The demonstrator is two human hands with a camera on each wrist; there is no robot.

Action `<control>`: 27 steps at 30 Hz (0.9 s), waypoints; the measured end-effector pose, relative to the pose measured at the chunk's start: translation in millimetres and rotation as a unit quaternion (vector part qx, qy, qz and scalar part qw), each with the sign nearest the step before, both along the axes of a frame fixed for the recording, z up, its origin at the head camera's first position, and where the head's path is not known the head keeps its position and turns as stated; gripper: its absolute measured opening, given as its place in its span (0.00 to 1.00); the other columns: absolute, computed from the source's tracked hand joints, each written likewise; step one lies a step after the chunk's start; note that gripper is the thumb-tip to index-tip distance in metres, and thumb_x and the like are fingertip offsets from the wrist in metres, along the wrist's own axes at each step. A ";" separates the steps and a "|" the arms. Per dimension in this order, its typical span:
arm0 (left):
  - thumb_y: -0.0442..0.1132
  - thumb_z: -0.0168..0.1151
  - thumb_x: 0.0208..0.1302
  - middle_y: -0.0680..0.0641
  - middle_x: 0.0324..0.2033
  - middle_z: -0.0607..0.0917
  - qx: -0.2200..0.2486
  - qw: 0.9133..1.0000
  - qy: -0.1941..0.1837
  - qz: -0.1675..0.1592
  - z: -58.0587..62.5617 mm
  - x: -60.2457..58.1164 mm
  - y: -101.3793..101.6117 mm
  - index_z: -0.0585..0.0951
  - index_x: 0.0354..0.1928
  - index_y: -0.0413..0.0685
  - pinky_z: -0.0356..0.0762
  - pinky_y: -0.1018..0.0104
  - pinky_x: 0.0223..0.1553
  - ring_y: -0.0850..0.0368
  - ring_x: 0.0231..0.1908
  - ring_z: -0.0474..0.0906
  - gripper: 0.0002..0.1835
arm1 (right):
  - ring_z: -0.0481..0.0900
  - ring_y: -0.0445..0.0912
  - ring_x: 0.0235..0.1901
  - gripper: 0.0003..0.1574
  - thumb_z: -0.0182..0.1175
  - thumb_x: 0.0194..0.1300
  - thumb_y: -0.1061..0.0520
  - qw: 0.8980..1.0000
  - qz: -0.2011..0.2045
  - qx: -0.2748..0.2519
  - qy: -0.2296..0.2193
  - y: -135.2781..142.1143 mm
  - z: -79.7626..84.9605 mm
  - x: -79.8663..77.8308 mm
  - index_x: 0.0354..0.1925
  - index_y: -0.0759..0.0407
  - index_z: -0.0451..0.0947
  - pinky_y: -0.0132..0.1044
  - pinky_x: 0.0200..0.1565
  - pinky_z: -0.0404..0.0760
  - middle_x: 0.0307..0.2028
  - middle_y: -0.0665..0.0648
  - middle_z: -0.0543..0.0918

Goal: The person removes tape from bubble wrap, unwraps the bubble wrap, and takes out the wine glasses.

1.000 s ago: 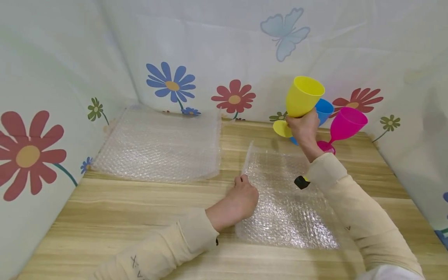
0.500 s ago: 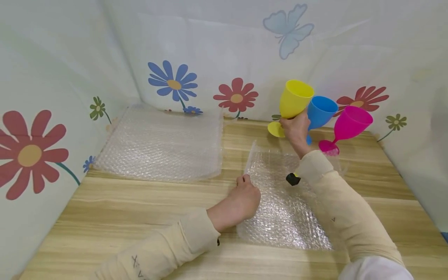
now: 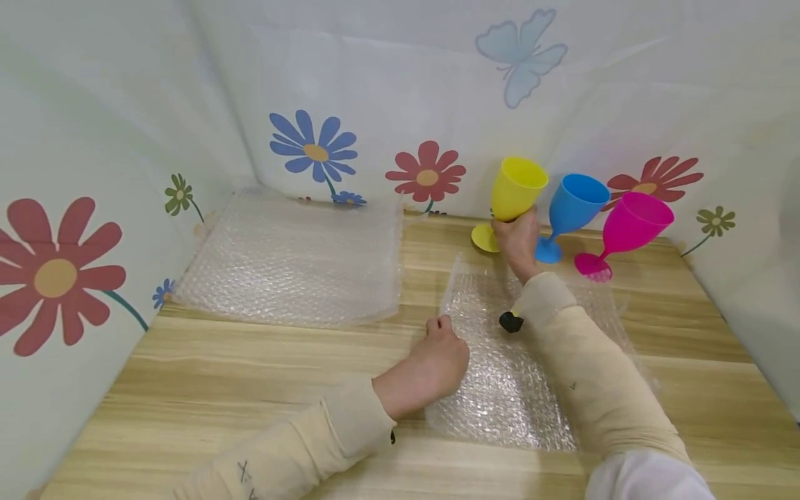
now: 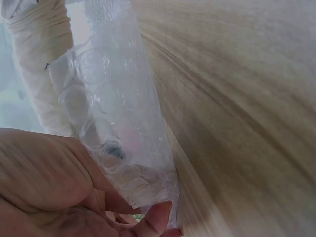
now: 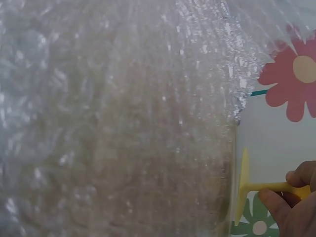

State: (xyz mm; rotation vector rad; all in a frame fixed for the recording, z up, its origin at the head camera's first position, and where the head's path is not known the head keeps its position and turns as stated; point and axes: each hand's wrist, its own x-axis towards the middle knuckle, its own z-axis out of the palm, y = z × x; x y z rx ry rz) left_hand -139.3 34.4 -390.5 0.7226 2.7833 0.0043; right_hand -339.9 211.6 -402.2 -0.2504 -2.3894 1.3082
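Observation:
My left hand (image 3: 440,357) pinches the left edge of a clear bubble-wrap sheet or bag (image 3: 500,396); in the left wrist view, thumb and finger nip a corner of the bubble wrap (image 4: 118,118). My right hand (image 3: 520,243) grips the stem of a yellow plastic goblet (image 3: 519,187) beyond the wrap's far edge. Slightly tilted, the goblet shows its round foot (image 5: 243,190) close to the tabletop in the right wrist view; whether they touch I cannot tell. To its right stand a blue goblet (image 3: 576,201) and a pink goblet (image 3: 634,221).
Another piece of bubble wrap (image 3: 300,264) lies at the back left of the wooden table (image 3: 250,361). A flower-printed curtain (image 3: 387,83) hangs behind and along the sides. The right forearm crosses over the nearer wrap.
My right hand has carried the yellow goblet left and lower, away from the blue one, which now shows fully. The left hand keeps its pinch on the wrap.

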 end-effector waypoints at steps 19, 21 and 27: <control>0.35 0.69 0.64 0.37 0.48 0.73 -0.001 1.000 0.007 -0.004 -4.7 1.7 1.0 0.86 0.38 0.43 0.75 0.71 0.23 0.44 0.49 0.66 0.03 | 0.76 0.61 0.55 0.33 0.66 0.65 0.66 0.999 0.005 0.031 0.006 10.0 -22.4 -10.8 0.64 0.69 0.65 0.54 0.65 0.73 0.56 0.69 0.78; 0.34 0.69 0.63 0.37 0.48 0.73 0.002 1.000 0.005 -0.002 -5.1 1.7 0.6 0.86 0.37 0.42 0.75 0.71 0.23 0.44 0.49 0.66 0.03 | 0.76 0.61 0.56 0.32 0.67 0.65 0.66 0.999 0.004 0.034 0.005 10.3 -22.9 -10.9 0.63 0.70 0.66 0.54 0.65 0.73 0.56 0.69 0.79; 0.34 0.69 0.64 0.38 0.45 0.75 0.006 0.999 0.027 -0.018 -6.0 2.2 -2.7 0.87 0.36 0.44 0.74 0.71 0.26 0.45 0.47 0.67 0.02 | 0.76 0.61 0.56 0.31 0.67 0.66 0.66 1.000 0.006 0.031 0.003 9.0 -22.4 -12.2 0.62 0.70 0.67 0.53 0.65 0.72 0.56 0.68 0.79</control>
